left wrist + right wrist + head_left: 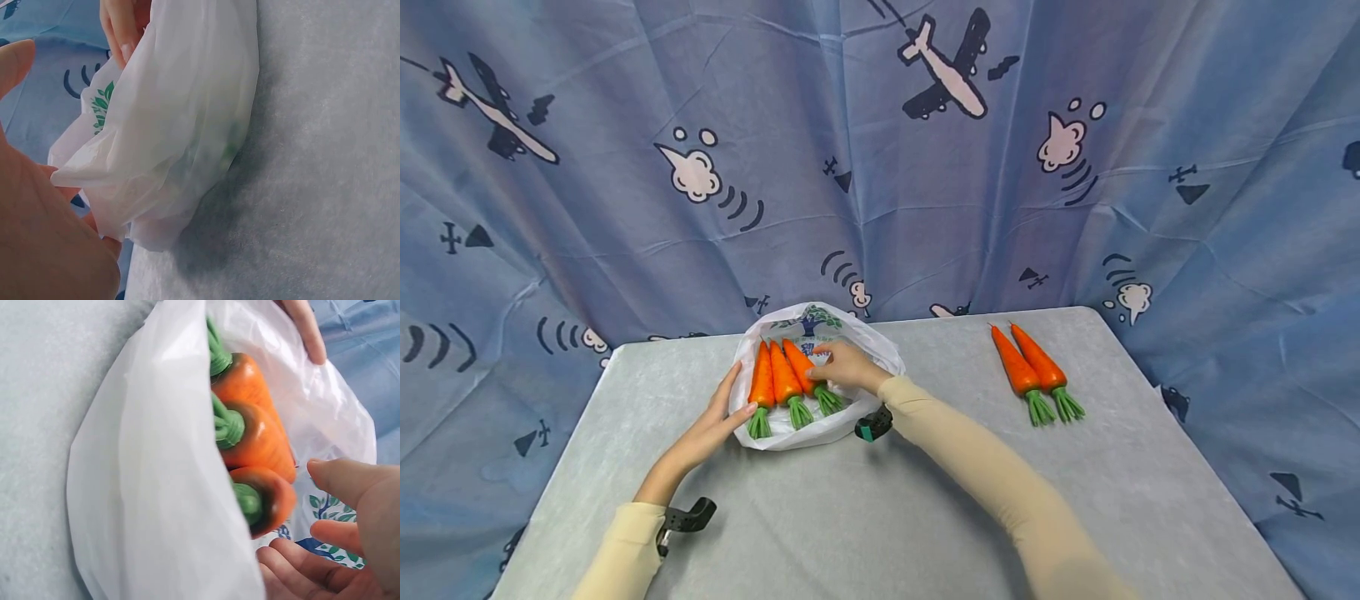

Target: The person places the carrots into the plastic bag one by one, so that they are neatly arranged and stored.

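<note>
A white plastic bag (842, 429) with a printed tree lies with its mouth spread wide. Three orange carrots with green stem tufts rest side by side inside: a left carrot (762, 379), a middle carrot (786, 377) and a right carrot (799, 360). My right hand (844, 367) reaches into the bag beside the right carrot; in the right wrist view its thumb (340, 478) and fingers are spread, with a gap to the carrots. At the left rim, my left hand (706, 429) touches the bag with its fingers extended; plastic partly covers some fingers in the left wrist view.
Two more carrots, an outer carrot (1039, 357) and an inner carrot (1017, 364), lie together on the grey-white table (955, 350) at the right. Behind the table hangs a blue curtain (805, 225) printed with airplanes. Each wrist wears a black camera.
</note>
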